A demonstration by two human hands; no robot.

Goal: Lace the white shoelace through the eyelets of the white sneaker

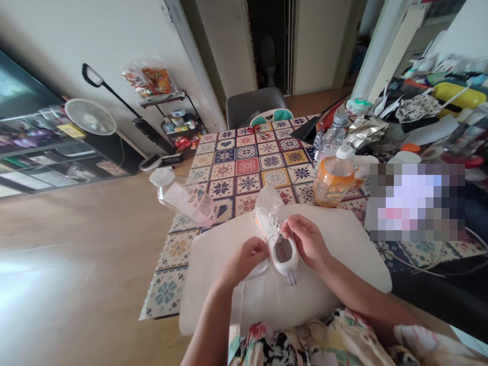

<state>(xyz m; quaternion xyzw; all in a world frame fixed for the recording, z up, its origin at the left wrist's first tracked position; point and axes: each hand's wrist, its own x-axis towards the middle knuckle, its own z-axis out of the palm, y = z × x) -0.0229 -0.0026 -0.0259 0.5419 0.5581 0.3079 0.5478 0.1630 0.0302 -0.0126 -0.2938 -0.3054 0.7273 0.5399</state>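
A white sneaker [285, 265] rests on a pale mat at the table's near side, its toe pointing away from me and its opening toward me. White shoelaces [275, 221] run across its front. On the shoe's left, my left hand [249, 256] is closed in a pinch on what looks like a shoelace; its fingertips partly hide it. My right hand [307, 241] is on the other side, thumb and forefinger pinched on the lace near the top eyelets. Under my left hand lies a whitish shape whose kind is unclear.
The pale mat [343, 239] covers part of the patterned tablecloth [247, 168]. A clear plastic container [190, 201] lies at the left edge. An orange-labelled bottle [333, 178] and a clear bottle [333, 137] stand at right, before clutter. Scissors [259, 132] lie at the far end.
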